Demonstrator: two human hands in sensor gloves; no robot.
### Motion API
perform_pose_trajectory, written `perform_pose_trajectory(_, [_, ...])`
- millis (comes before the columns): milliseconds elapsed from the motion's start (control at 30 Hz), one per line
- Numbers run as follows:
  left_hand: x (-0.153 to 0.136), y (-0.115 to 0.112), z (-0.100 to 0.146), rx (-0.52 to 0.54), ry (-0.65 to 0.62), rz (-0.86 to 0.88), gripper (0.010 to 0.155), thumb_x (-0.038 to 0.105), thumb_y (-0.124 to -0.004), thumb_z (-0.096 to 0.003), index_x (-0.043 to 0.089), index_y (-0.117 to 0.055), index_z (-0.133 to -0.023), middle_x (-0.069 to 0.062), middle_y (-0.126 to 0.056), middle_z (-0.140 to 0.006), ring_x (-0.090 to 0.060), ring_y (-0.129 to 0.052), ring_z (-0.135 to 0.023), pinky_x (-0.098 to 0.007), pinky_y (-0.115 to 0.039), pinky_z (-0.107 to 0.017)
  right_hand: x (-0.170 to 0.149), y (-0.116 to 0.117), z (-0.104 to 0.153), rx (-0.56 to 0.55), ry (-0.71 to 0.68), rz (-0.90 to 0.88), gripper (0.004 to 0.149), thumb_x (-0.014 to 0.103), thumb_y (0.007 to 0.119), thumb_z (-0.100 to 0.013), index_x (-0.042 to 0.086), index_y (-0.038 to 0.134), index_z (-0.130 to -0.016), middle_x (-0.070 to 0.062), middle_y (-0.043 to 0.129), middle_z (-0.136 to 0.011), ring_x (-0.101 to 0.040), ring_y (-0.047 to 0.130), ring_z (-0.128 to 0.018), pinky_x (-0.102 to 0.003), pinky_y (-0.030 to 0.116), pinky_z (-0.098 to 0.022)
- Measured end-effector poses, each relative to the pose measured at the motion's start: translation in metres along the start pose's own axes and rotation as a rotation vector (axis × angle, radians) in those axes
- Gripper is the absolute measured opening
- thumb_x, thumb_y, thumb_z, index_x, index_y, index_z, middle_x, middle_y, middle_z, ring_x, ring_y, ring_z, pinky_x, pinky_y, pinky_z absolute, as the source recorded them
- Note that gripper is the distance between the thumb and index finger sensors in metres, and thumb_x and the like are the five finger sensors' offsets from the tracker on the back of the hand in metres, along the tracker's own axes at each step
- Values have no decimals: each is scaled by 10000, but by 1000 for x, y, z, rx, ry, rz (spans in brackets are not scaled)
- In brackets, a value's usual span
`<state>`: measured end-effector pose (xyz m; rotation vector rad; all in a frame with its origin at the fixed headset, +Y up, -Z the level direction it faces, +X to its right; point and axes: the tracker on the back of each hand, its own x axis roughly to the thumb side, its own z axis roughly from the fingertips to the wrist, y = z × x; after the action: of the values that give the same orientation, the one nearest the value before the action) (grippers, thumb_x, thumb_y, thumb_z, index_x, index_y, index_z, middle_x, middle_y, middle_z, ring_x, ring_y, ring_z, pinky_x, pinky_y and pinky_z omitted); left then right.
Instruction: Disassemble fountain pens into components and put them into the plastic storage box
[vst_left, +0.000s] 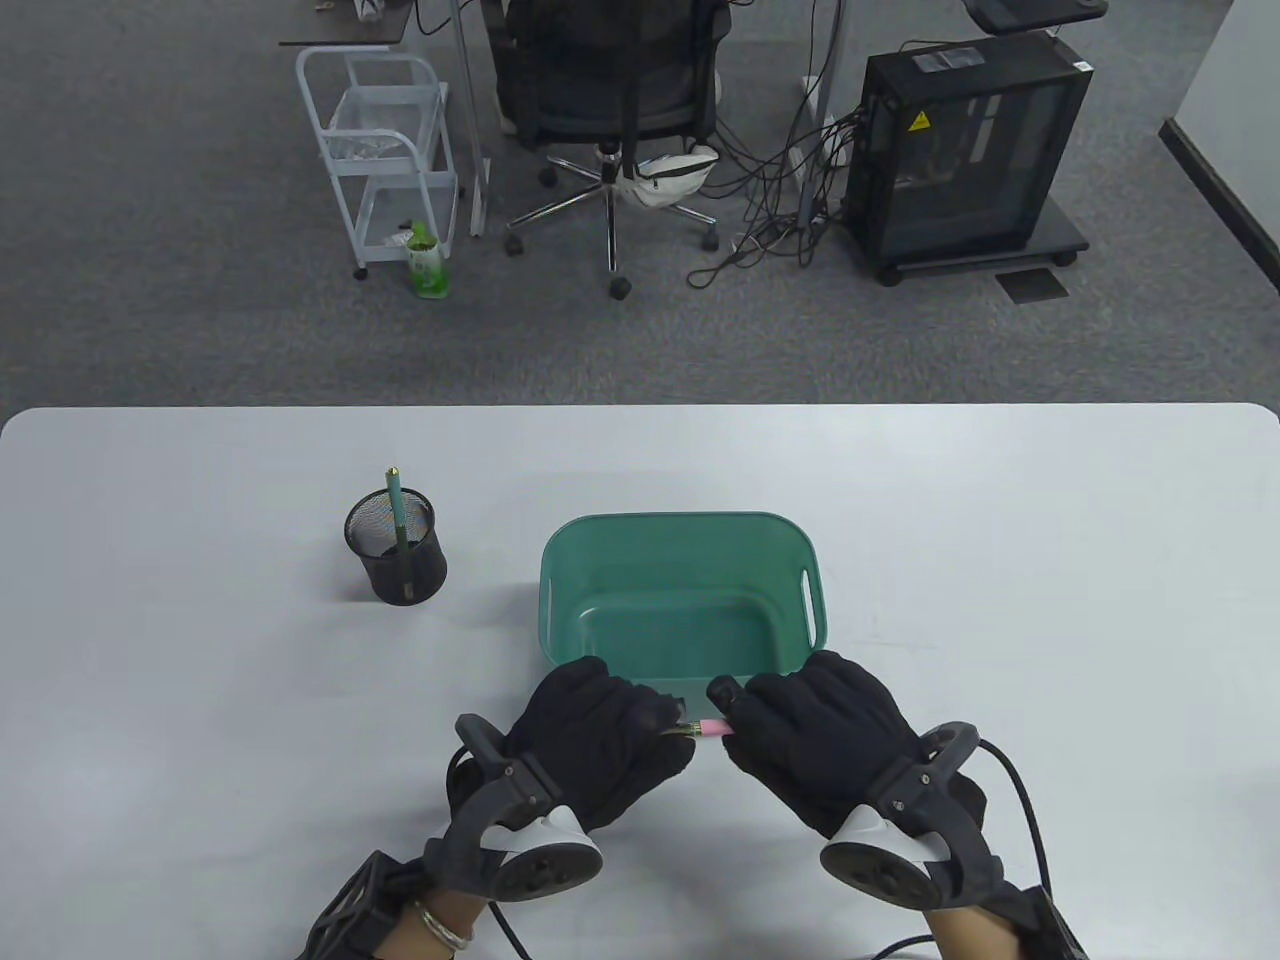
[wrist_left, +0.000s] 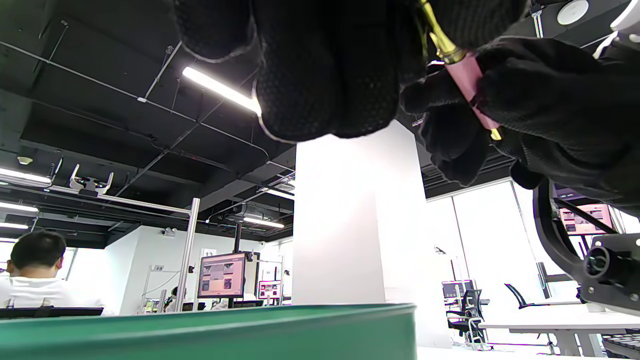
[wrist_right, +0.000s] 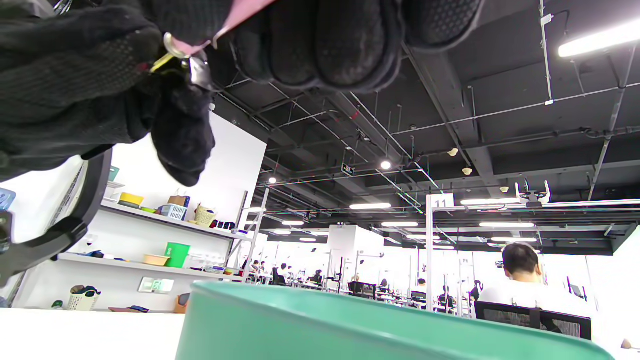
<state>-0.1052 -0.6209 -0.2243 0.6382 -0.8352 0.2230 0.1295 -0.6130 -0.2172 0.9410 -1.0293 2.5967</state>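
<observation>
Both gloved hands meet on one pink fountain pen (vst_left: 712, 727), held level just above the table (vst_left: 200, 700) at the near rim of the green plastic storage box (vst_left: 680, 520). The left hand (vst_left: 600, 740) has its fingers curled round one end of the pen; in the left wrist view a gold ring (wrist_left: 445, 50) of the pen shows right at the edge of that hand's fingers (wrist_left: 325, 70). The right hand (vst_left: 820, 735) has its fingers wrapped round the other end, and in the right wrist view the pink barrel (wrist_right: 240, 15) runs up into its curled fingers (wrist_right: 345, 40), with a metal ring (wrist_right: 175, 47) and a gold tip beside the other glove. Only a short pink stretch of the pen is bare between the two grips; whether its parts have separated cannot be told. The box sits just beyond the knuckles of both hands, its rim filling the bottom of both wrist views, and nothing can be seen inside it. Off to the left of the left hand and farther back, well apart from the box, a black mesh pen holder (vst_left: 396, 550) stands with a green pen (vst_left: 397, 515) upright in it. Bare table lies wide on either side of the hands and between the holder and the box.
</observation>
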Motion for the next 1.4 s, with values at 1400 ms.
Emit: perform_pose_trajectory(1400, [0,0,0,12,-6,-4,460,505,-651,-652,144,-787,-902,-8,-992,-774,-180,-998,-652,-476,-706,-704,0,0,0,-4,1,4,459,501,686,-542,329,811,-948,50,841,-845,-126,889,-681,-438,676,-703])
